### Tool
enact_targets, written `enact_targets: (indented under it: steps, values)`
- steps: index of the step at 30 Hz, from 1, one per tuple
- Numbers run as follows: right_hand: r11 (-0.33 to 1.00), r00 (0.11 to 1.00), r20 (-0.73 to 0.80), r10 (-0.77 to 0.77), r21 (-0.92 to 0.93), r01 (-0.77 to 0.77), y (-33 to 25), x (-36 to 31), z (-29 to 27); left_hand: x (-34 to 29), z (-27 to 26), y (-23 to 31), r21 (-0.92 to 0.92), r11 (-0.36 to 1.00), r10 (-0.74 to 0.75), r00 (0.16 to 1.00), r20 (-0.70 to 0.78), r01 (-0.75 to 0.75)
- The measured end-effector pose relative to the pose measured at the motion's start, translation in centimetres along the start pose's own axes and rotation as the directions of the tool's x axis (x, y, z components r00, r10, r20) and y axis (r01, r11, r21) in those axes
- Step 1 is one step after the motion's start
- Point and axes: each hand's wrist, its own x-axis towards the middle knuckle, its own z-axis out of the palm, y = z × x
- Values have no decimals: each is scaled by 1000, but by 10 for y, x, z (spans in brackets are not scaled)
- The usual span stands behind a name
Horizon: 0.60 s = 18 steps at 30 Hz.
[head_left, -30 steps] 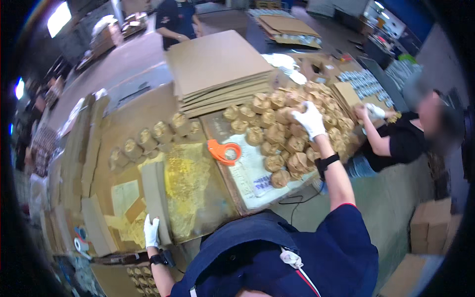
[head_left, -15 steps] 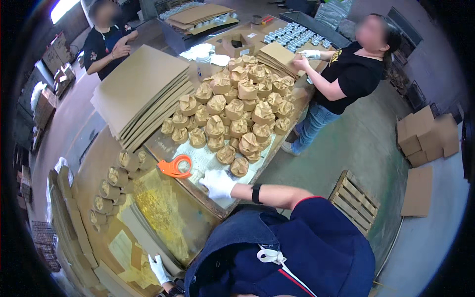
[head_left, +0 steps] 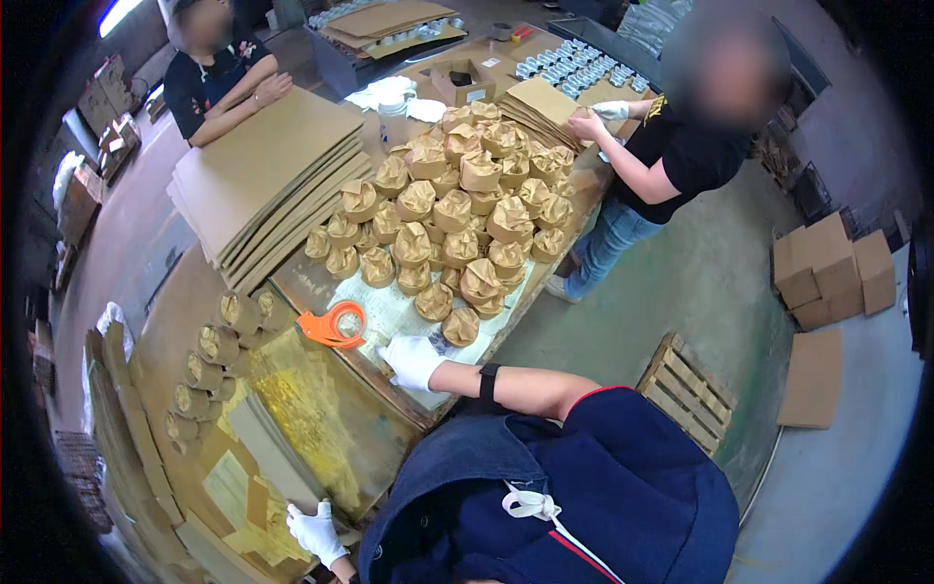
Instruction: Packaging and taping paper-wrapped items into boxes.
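My right hand [head_left: 413, 363], in a white glove, rests open on the table's near corner with nothing in it. Just beyond it lies an orange tape dispenser [head_left: 332, 324], apart from the fingers. Many round bundles wrapped in brown paper [head_left: 453, 208] are heaped farther up the table, the closest one [head_left: 460, 326] just right of my hand. Lower left, my left hand [head_left: 316, 532], also white-gloved, is beside the near end of a thin stack of grey cardboard strips [head_left: 277, 443]. Its thumb stands apart from its fingers; whether it touches the strips is unclear.
Flat cardboard sheets [head_left: 263, 165] are piled at the far left, where one person leans on them. Another person at the right handles something small near a brown sheet stack [head_left: 541, 105]. More wrapped bundles [head_left: 203, 372] stand at left. A wooden pallet [head_left: 686, 394] lies on the floor.
My left hand has shifted slightly, its fingers less spread. My right hand stays at the table corner. The person at far left has come forward and leans arms on the cardboard pile.
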Motion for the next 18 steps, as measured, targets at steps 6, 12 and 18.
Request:
enact_targets:
  steps: [6,12,18]
  values:
    - [998,999,-24,-45,-32,44,0,1,5,-6,28,-18,-187,982,-38,999,6,39]
    - [1000,1000,-29,-3,-28,2,2,1,8,-2,39,-44,-196,973,98,988,-116,-120]
    - [988,989,-122,-87,-138,70,-2,-3,23,-23,-5,51,-468,838,182,951,-249,-282]
